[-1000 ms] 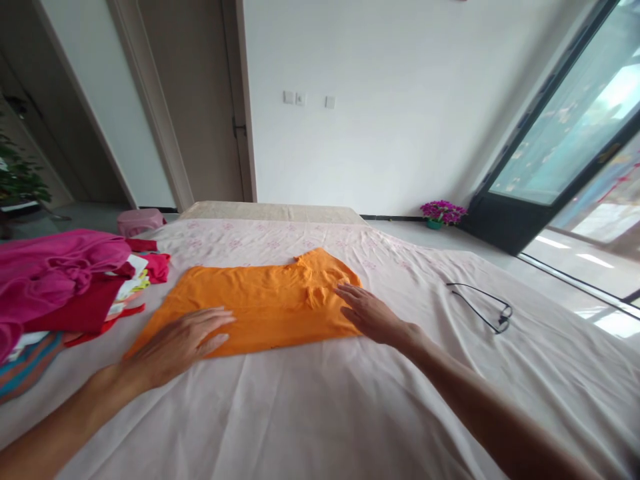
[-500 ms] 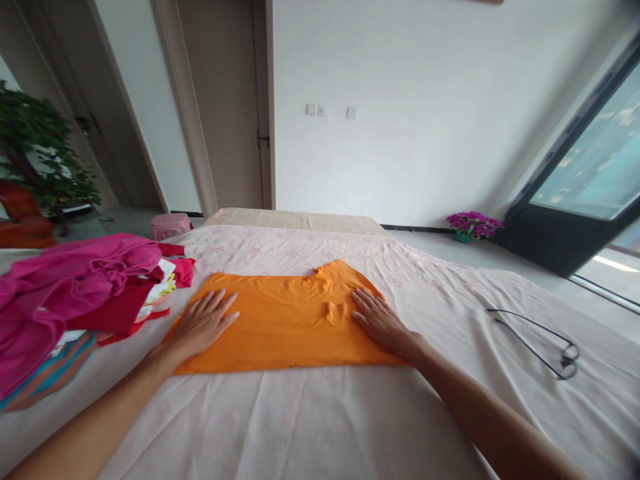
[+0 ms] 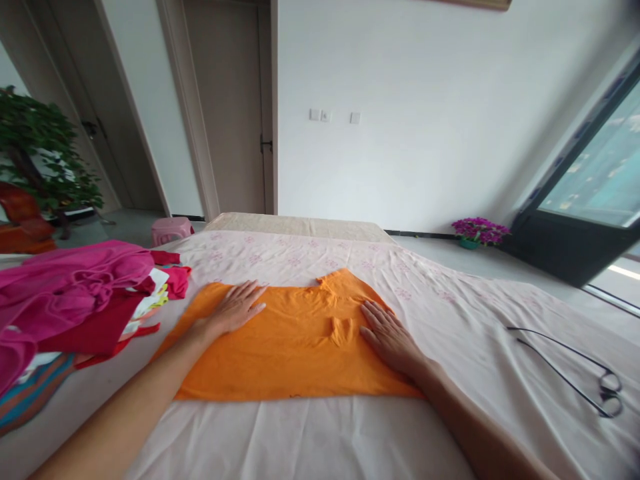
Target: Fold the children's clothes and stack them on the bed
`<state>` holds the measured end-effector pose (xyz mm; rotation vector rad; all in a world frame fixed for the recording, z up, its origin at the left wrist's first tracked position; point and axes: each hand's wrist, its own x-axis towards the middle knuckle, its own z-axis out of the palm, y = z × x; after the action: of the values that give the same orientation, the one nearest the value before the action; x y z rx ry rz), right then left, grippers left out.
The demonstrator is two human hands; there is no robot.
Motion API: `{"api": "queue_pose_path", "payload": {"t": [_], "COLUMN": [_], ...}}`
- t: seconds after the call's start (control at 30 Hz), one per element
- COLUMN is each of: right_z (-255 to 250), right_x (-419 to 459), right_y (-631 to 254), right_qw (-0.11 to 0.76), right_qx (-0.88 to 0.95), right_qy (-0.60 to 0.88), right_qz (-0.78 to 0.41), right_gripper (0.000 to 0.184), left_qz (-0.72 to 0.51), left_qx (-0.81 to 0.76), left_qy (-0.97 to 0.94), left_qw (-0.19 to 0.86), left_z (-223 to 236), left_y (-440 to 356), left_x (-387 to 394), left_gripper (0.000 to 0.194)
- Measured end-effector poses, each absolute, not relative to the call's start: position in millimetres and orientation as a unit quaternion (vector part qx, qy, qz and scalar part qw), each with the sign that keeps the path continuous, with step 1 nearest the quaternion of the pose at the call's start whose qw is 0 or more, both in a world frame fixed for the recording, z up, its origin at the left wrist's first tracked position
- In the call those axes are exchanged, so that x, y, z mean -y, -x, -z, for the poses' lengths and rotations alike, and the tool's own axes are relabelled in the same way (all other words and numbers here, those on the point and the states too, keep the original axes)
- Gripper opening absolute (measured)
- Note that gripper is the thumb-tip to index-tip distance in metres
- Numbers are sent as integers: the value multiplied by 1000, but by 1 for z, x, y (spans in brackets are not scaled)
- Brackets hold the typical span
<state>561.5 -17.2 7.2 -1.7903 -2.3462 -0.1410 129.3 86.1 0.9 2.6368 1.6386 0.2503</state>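
Observation:
An orange shirt (image 3: 280, 347) lies folded flat on the bedsheet (image 3: 320, 440), a short sleeve and some creases showing toward its right side. My left hand (image 3: 237, 308) rests palm down near the shirt's upper left edge, fingers stretched out. On the right part of the cloth, my right hand (image 3: 393, 337) lies flat with its fingers extended. Neither hand grips the fabric; both press on its surface.
A heap of pink and red clothes (image 3: 75, 287) lies at the left. Black-framed glasses (image 3: 570, 370) rest on the sheet at the right. Beyond the bed stand a pink stool (image 3: 171, 230) and a pot of purple flowers (image 3: 480, 231).
My left hand has slid forward and to the right over the shirt, up to its far edge. My right hand stays on the right part. The view has shifted slightly.

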Motion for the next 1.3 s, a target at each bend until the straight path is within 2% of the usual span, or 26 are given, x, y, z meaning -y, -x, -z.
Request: {"api": "queue_pose_path", "payload": {"t": [0.2, 0.33, 0.43, 0.53, 0.6, 0.77, 0.9, 1.0, 1.13, 1.3], "right_z": [-5, -24, -52, -76, -82, -67, -55, -53, -61, -92], "right_x": [19, 17, -1, -36, -64, -127, -161, -174, -173, -137], "right_y": [-562, -565, -568, -563, -555, -526, -514, -515, -521, -534], "right_qw": [85, 61, 41, 23, 39, 83, 74, 72, 101, 205], "right_qx": [790, 804, 817, 749, 719, 730, 695, 667, 666, 680], "right_qy": [607, 591, 572, 657, 691, 676, 712, 736, 726, 688], "right_qz": [30, -12, -64, -84, -63, -62, -74, -94, -137, -149], "right_gripper": [60, 61, 51, 44, 35, 53, 54, 46, 20, 20], "left_qz": [-56, -51, -58, -65, -67, -82, -110, -136, -155, -131], "left_qx": [-634, -657, -661, -656, -655, -653, -632, -621, -632, -643], "left_qy": [-771, -752, -748, -752, -752, -752, -766, -771, -758, -754], "left_qw": [-7, -7, -13, -18, -17, -27, -53, -51, -41, -33], "left_z": [0, 3, 5, 9, 12, 19, 19, 14, 3, -11], "left_y": [-86, -77, -77, -76, -74, -69, -65, -64, -65, -58], "left_x": [-119, -125, -125, -127, -129, -133, -136, -135, -128, -115], "left_gripper": [64, 66, 66, 66, 66, 66, 63, 60, 55, 51]}}
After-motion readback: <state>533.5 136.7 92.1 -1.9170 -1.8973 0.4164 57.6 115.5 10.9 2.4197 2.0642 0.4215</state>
